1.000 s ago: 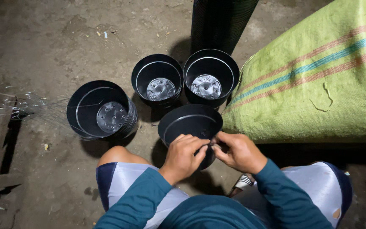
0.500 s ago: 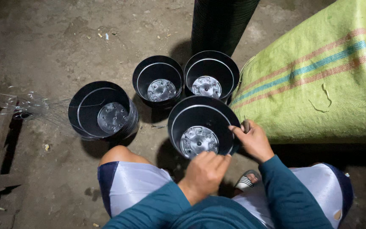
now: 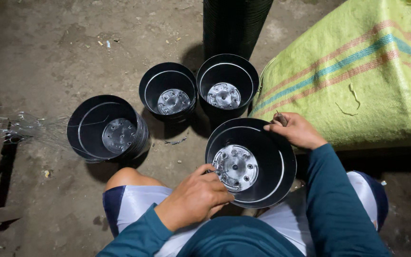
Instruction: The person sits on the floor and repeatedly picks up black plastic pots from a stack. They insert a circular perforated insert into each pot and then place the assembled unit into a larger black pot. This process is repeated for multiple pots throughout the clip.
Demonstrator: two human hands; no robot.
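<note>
While three round black plastic pots stand on the dirt floor (image 3: pixel 48 43) beyond, a seated person tilts a fourth black plastic pot with a perforated base (image 3: pixel 262 147) over the knees. At its far right rim, the right hand (image 3: pixel 295 129) pinches the edge, with a small dark object tucked between the fingers. At the near left rim, the left hand (image 3: pixel 197 199) curls its fingers over the edge. Farther off sit the left pot (image 3: pixel 91 124), the middle pot (image 3: pixel 168 82) and the right pot (image 3: pixel 228 71), the last two touching. A tall stack of black pots (image 3: pixel 234 21) rises behind them. To the right lies a yellow-green woven sack with coloured stripes (image 3: pixel 357 76).
</note>
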